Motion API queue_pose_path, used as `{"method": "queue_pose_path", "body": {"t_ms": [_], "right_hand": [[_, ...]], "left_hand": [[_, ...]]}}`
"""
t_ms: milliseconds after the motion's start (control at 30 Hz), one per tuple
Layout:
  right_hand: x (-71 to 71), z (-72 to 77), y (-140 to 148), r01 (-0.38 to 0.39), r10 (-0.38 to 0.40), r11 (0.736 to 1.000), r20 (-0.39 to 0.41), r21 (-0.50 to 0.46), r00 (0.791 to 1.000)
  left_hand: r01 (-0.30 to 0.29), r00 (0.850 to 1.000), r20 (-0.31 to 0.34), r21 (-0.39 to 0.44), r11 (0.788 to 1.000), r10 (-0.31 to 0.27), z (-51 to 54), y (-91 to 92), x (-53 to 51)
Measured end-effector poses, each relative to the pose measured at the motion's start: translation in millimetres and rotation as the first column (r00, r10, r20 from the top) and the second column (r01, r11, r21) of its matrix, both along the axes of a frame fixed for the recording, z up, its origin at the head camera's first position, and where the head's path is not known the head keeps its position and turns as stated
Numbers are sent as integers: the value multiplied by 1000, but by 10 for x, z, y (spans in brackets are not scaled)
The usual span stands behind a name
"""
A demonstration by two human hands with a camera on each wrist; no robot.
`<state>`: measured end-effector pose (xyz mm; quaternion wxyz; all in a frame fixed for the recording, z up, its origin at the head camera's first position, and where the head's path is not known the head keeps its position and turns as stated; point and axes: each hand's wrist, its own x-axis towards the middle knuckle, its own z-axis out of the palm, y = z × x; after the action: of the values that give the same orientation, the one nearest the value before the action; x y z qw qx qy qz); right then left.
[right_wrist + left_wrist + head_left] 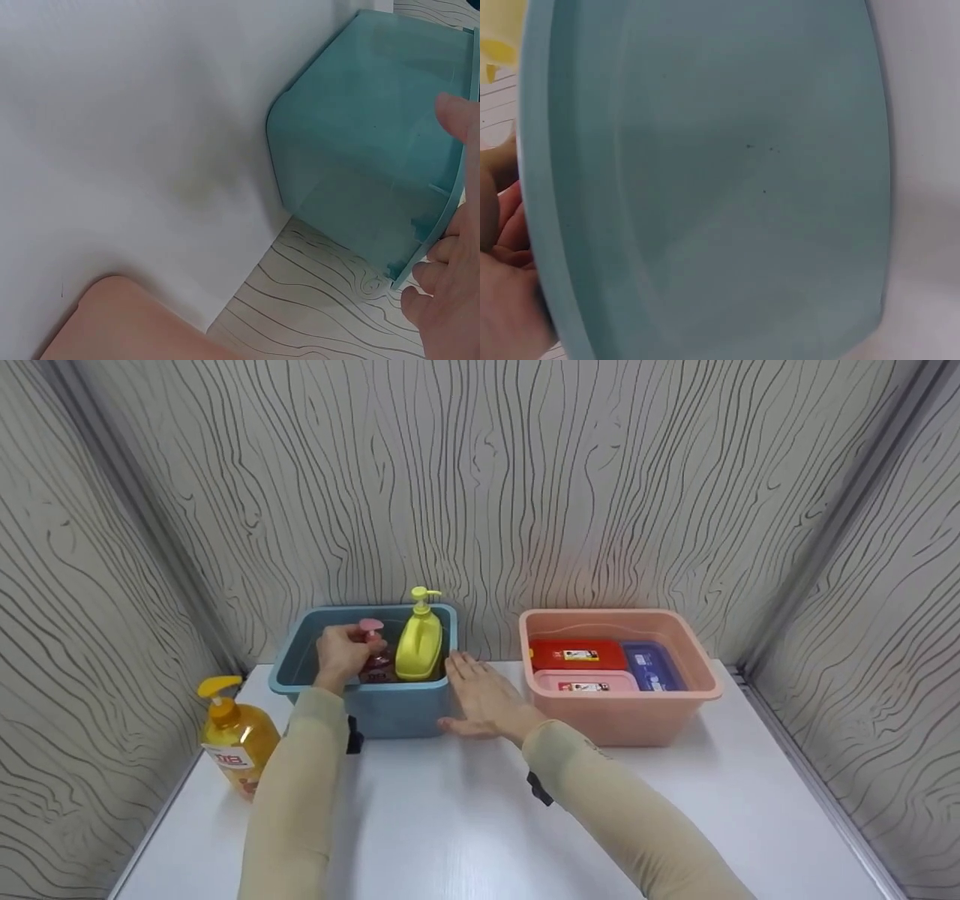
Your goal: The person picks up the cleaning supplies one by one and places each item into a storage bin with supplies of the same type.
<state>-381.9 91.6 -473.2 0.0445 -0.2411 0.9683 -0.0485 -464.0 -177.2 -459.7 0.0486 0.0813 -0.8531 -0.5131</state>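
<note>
Inside the blue-green bin (pixel 397 712), my left hand (pixel 341 655) grips a dark red pump bottle (pixel 379 669) with a pink pump head, near its neck. A yellow pump bottle (pixel 420 646) stands just right of it in the same bin. My right hand (pixel 484 697) lies against the bin's right side, fingers straight and thumb spread. In the right wrist view, the right hand's fingers (pixel 442 259) are along the bin's rim. The left wrist view is mostly the bin's wall (pixel 735 187), which hides most of the left hand (pixel 510 300).
An orange pump bottle (pixel 259 735) stands on the white table (pixel 435 825) left of the left forearm. To the right, a pink bin (pixel 611 724) holds a red pack (pixel 547 655), a pink pack (pixel 551 680) and a purple pack (pixel 651 664). Patterned walls (pixel 487 495) enclose the table.
</note>
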Motion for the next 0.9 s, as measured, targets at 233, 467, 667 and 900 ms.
{"method": "queue_pose_path", "body": {"t_ms": [233,467,667,900], "right_hand": [[-15,1,-8,-5,6,999,-27,40,1000],[-14,-19,-18,-3,4,999,-34,48,999],[-17,-29,-12,-4,5,1000,-22,31,1000],[-10,-24,-5,-9,9,1000,-22,18,1000]], "left_hand": [[22,999,-31,-40,999,-23,29,5,65],[36,999,-18,-38,999,-37,3,6,98],[28,1000,-7,-62,998,-29,4,25,122],[21,1000,-4,-168,986,-22,34,-1,188]]}}
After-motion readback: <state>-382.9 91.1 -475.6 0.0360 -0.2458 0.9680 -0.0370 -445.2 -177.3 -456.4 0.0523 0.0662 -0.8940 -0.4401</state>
